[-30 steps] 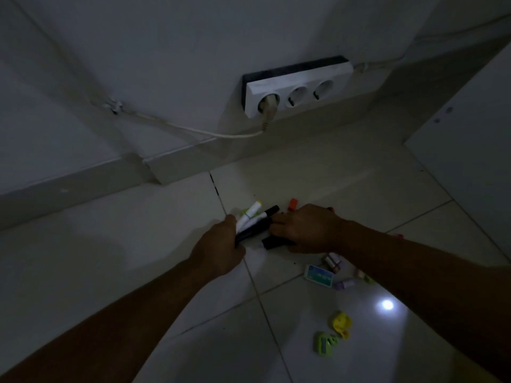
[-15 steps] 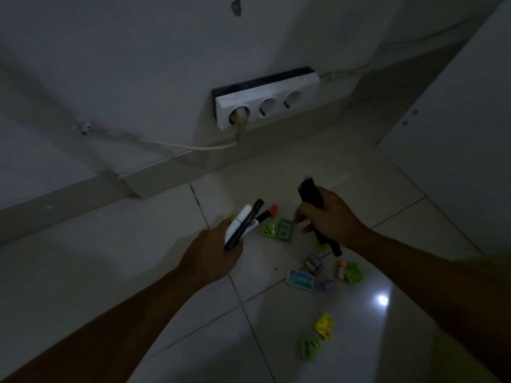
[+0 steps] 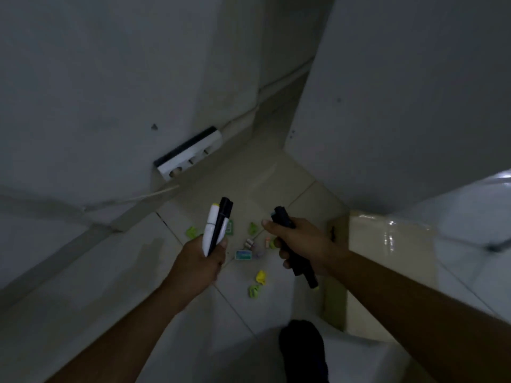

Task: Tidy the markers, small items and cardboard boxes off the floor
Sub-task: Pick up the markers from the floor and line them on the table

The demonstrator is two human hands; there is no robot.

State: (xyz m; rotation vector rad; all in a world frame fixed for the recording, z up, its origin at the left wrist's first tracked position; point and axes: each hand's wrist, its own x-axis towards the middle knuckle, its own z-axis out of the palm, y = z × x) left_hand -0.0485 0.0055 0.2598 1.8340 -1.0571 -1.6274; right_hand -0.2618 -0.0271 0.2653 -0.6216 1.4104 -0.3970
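My left hand grips a bunch of markers, one white with a yellow end and dark ones beside it, their ends pointing up. My right hand grips black markers that stick out above and below the fist. Both hands are raised above the tiled floor. Below them on the tiles lie small items: a blue-green card, several little pastel pieces, a yellow piece and a green one. A cardboard box sealed with glossy tape stands at the right.
A white socket strip with a plugged cable sits low on the wall by the skirting. A white cabinet panel rises on the right. My dark foot shows at the bottom. A pale surface lies at far right.
Both hands lifted off the floor with their markers. The view has risen and drawn back, so the cardboard box, the cabinet and my foot now show.
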